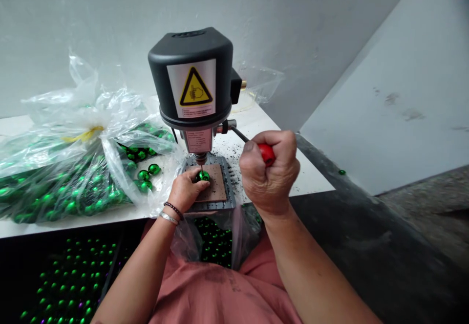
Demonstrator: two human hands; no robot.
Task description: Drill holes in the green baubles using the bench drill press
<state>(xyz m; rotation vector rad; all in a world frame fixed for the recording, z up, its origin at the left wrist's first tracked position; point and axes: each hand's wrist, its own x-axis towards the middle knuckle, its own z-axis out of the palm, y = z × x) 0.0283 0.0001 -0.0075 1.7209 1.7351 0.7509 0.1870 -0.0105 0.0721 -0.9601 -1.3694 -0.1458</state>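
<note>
For a clean hole, I'd keep the shiny green bauble (205,176) seated flat on the brown board (217,186), centred beneath the drill bit (201,167), fingertips low and clear, and work the lever (240,134) evenly. The bauble sits near the surface's (311,182) front edge, pinched by the left grip (185,189), opened about its width; the right grip (270,180) is wrapped tightly around the red knob (266,154).
</note>
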